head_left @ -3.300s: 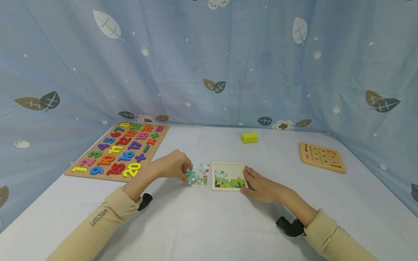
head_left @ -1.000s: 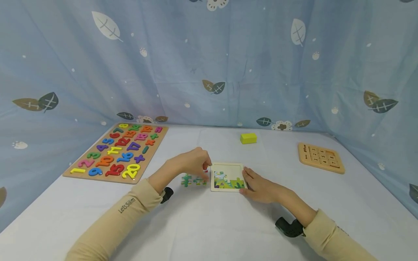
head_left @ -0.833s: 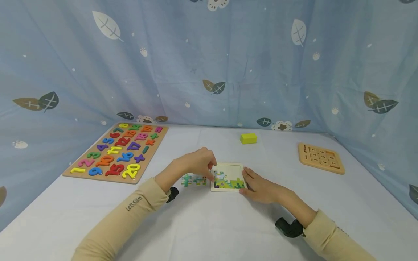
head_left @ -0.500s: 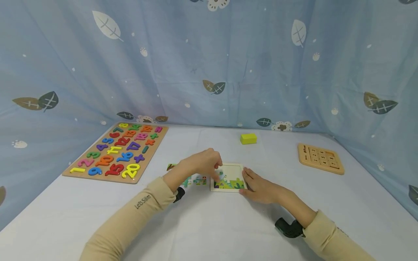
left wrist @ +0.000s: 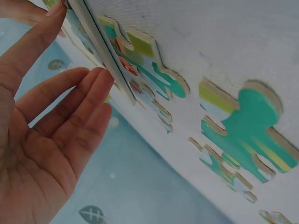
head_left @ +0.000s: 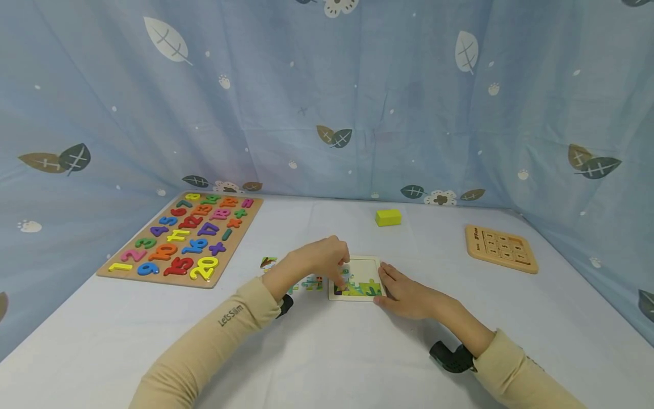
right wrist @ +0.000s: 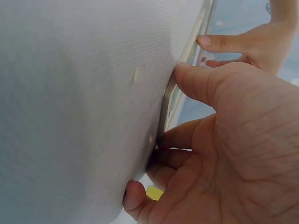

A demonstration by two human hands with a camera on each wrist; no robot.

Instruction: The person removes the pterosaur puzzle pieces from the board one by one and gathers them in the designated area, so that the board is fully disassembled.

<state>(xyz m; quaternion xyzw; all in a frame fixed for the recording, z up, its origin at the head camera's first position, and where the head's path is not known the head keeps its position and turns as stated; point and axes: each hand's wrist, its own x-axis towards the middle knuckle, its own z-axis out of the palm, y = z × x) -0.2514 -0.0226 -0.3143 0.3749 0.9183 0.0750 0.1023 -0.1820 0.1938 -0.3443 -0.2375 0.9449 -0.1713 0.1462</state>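
Observation:
In the head view, my left hand (head_left: 329, 258) is over the left side of the cream puzzle tray (head_left: 365, 299), its thumb touching the pieces near the lower left. The left wrist view shows that hand (left wrist: 58, 128) with its thumb extended and the other fingers loosely bent, holding nothing visible. My right hand (head_left: 411, 294) holds the tray's right edge, thumb by the near corner; in the right wrist view its fingers and thumb (right wrist: 198, 83) touch the rim. Green pieces line the tray's near part. Loose pieces (head_left: 313, 283) lie left of it, partly behind my left forearm.
A board of coloured numbers (head_left: 225, 267) lies at the left. A yellow block (head_left: 388, 217) stands behind the tray, and a wooden number-tile board (head_left: 501, 261) lies at the right. A blue patterned curtain (head_left: 286, 102) hangs behind the white table (head_left: 327, 352).
My left hand has moved right, from the loose pieces onto the tray's left side, and its thumb has come down on the pieces there. The right hand stays at the tray's edge.

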